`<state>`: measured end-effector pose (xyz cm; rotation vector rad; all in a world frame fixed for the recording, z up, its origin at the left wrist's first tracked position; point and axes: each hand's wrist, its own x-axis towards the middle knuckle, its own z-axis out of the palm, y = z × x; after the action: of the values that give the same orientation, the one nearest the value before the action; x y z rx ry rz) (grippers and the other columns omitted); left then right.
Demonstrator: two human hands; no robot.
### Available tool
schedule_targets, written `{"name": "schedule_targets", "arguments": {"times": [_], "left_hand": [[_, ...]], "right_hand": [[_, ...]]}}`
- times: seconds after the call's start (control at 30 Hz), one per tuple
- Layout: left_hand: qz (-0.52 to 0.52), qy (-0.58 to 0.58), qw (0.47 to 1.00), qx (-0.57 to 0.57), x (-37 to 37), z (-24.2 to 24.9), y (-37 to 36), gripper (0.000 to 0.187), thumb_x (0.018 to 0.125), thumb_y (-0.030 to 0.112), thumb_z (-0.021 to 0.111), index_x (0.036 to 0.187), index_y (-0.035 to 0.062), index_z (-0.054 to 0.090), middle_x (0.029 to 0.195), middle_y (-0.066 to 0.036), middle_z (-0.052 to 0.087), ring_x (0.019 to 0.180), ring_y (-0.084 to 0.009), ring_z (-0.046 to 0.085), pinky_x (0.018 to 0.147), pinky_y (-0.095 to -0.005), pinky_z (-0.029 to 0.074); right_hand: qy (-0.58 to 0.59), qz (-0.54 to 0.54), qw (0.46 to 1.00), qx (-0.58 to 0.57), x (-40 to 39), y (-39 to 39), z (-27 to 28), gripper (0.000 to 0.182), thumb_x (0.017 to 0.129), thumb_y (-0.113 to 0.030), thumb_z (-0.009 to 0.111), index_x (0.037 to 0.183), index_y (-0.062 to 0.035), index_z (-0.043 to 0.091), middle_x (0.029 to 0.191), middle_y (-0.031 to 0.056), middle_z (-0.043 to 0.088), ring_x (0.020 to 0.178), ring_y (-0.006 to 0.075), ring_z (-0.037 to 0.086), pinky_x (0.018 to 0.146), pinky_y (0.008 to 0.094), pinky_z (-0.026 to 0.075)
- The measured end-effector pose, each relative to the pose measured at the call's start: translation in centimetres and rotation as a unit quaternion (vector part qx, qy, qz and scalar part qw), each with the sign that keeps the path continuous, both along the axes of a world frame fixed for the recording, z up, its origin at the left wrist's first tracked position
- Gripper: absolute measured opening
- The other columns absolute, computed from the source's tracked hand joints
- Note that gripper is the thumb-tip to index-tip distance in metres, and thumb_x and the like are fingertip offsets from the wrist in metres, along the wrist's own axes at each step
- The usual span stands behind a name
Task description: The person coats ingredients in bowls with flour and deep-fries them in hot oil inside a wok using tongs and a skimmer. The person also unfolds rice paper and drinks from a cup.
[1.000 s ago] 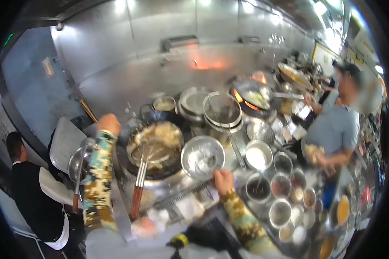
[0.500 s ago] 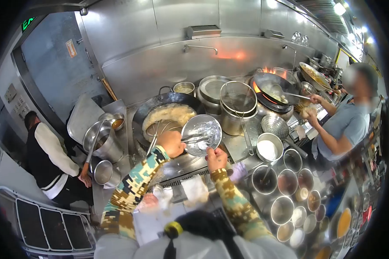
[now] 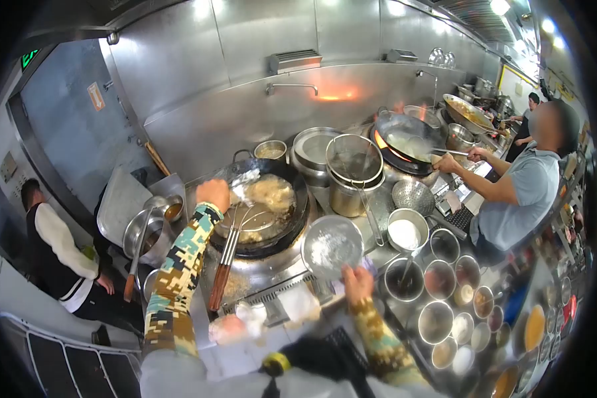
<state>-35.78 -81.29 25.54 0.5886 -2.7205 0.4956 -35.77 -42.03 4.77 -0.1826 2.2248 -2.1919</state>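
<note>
My left hand (image 3: 213,194) is closed on metal tongs, partly hidden, over the left side of a black wok (image 3: 300,211). A white, batter-coated piece (image 3: 247,179) is at the tongs' far end, at the oil. Golden food (image 3: 272,192) froths in the wok beside it. A wire skimmer (image 3: 255,222) rests in the wok, its wooden handle (image 3: 220,286) pointing toward me. With its fingers at the near rim, my right hand (image 3: 358,284) grips a round bowl (image 3: 333,247) smeared with white batter, tilted before the wok.
A strainer (image 3: 355,159) sits on a metal pot (image 3: 351,199) right of the wok. Several sauce containers (image 3: 440,280) stand at the right. A co-worker (image 3: 521,179) handles another wok (image 3: 404,136) over flame. Another person (image 3: 63,252) stands at the left by steel pots (image 3: 147,239).
My left hand has moved left from the bowl to over the wok, carrying the white piece with the tongs. My right hand has moved the bowl right and toward me.
</note>
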Motion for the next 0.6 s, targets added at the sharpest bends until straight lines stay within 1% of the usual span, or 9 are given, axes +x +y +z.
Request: {"name": "schedule_targets", "arguments": {"times": [0.03,0.1,0.17,0.2,0.27,0.33,0.5,0.57,0.6], "left_hand": [[0.005,-0.010,1.000,-0.004,-1.2,-1.4,-1.4,0.015,0.082,0.019,0.062,0.080,0.0103,0.074,0.084,-0.014,0.071,0.081,-0.0303,0.071,0.070,-0.0421,0.057],[0.013,-0.030,0.999,-0.009,-3.7,-4.3,-3.6,0.016,0.082,0.018,0.059,0.082,0.0117,0.075,0.086,-0.013,0.072,0.082,-0.0286,0.071,0.070,-0.0415,0.057],[0.001,-0.038,0.999,-0.016,-6.2,-6.2,-5.5,0.017,0.083,0.018,0.059,0.084,0.0124,0.075,0.087,-0.011,0.072,0.084,-0.0284,0.071,0.070,-0.0402,0.057],[-0.009,-0.037,0.999,-0.016,-7.2,-7.0,-6.3,0.017,0.083,0.018,0.059,0.085,0.0125,0.075,0.087,-0.011,0.072,0.084,-0.0285,0.071,0.070,-0.0401,0.057],[0.009,-0.028,1.000,0.009,-8.0,-7.4,-6.6,0.017,0.084,0.019,0.059,0.087,0.0130,0.074,0.088,-0.010,0.072,0.085,-0.0281,0.071,0.071,-0.0401,0.057],[0.022,0.013,0.999,0.033,-6.6,-4.9,-6.5,0.017,0.083,0.024,0.061,0.086,0.0108,0.073,0.089,-0.013,0.071,0.083,-0.0298,0.070,0.071,-0.0432,0.056],[0.008,0.184,0.969,0.162,7.4,-1.5,-4.5,0.037,0.089,0.037,0.058,0.091,0.0003,0.066,0.085,-0.022,0.068,0.079,-0.0433,0.064,0.070,-0.0503,0.050],[-0.011,0.258,0.942,0.214,14.7,-5.2,-3.4,0.039,0.090,0.037,0.060,0.090,-0.0013,0.064,0.079,-0.021,0.067,0.073,-0.0382,0.065,0.067,-0.0474,0.050],[-0.005,0.289,0.903,0.317,18.8,-7.1,-2.2,0.040,0.091,0.039,0.060,0.090,-0.0005,0.064,0.075,-0.017,0.066,0.065,-0.0313,0.063,0.061,-0.0427,0.048]], "right_hand": [[-0.012,-0.018,0.999,-0.031,1.6,1.1,1.5,0.020,0.088,-0.016,0.064,0.073,-0.0036,0.063,0.065,-0.0020,0.057,0.059,0.0063,0.051,0.054,0.0232,0.042],[-0.013,-0.041,0.996,0.072,3.8,4.3,1.5,0.023,0.088,-0.017,0.065,0.069,-0.0038,0.062,0.063,-0.0029,0.056,0.059,0.0060,0.050,0.054,0.0230,0.041],[-0.051,-0.103,0.993,-0.012,7.2,5.0,5.1,0.023,0.086,-0.015,0.067,0.068,-0.0003,0.064,0.060,-0.0005,0.058,0.056,0.0062,0.047,0.050,0.0254,0.037],[-0.055,-0.113,0.992,0.016,7.9,5.8,4.4,0.022,0.086,-0.014,0.067,0.069,0.0002,0.065,0.062,-0.0001,0.059,0.056,0.0063,0.048,0.050,0.0252,0.038],[-0.071,-0.125,0.986,0.080,10.2,8.6,2.7,0.019,0.086,-0.013,0.066,0.073,0.0011,0.066,0.065,0.0007,0.060,0.056,0.0067,0.049,0.050,0.0249,0.038],[-0.084,-0.148,0.985,0.036,12.6,8.9,4.6,0.017,0.085,-0.011,0.066,0.074,0.0018,0.065,0.067,0.0009,0.061,0.057,0.0069,0.050,0.051,0.0246,0.039],[-0.094,-0.179,0.979,-0.033,16.2,11.5,1.3,0.016,0.085,-0.009,0.065,0.072,0.0008,0.063,0.068,-0.0005,0.059,0.060,0.0063,0.048,0.051,0.0231,0.037],[-0.049,-0.178,0.983,-0.011,17.7,11.6,2.7,0.022,0.084,-0.009,0.065,0.065,-0.0047,0.055,0.064,-0.0023,0.055,0.055,0.0047,0.042,0.048,0.0231,0.032],[-0.077,-0.171,0.982,-0.027,18.3,12.5,1.8,0.023,0.084,-0.009,0.065,0.064,-0.0059,0.054,0.063,-0.0027,0.054,0.056,0.0047,0.043,0.049,0.0229,0.032]]}}
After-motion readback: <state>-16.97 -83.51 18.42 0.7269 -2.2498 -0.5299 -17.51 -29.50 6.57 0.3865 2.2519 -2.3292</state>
